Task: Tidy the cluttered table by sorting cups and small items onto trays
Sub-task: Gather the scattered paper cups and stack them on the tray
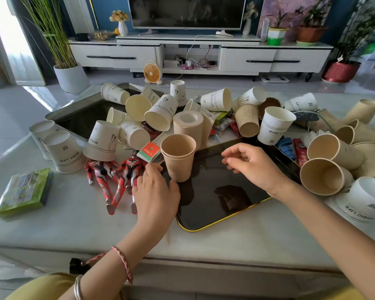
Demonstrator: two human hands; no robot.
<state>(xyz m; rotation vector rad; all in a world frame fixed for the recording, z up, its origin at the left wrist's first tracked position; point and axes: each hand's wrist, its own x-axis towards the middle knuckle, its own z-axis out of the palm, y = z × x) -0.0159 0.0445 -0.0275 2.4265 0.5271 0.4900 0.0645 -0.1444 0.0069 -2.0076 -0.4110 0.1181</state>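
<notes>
Brown paper cups, two of them nested into one stack (178, 156), stand upright on the far-left corner of the black tray (214, 213), and that placing makes sense: like goes with like, mouths up, tucked into the corner so the rest of the glossy surface remains free. The left hand (156, 193) sits low at the tray's left edge, wrist flat to the table (247, 239), thumb in front of the stack's foot and fingers bent round its left side; whether it truly grips the stack or only rests against it cannot be told. The right hand (249, 163) hovers over the middle of the tray, palm down, fingers loosely curled, holding nothing, probably poised for the next cup. More brown cups (329, 152) lie on their sides just off the tray's right edge, likely the nearest candidates. White printed cups (275, 124) are heaped beyond the far edge, some spilling into a silver tray (78, 118) further back and left. Small items wait too: two red toy figures (115, 176) and a little red-and-green box (148, 151) just left of the tray. The sorting looks barely begun.
</notes>
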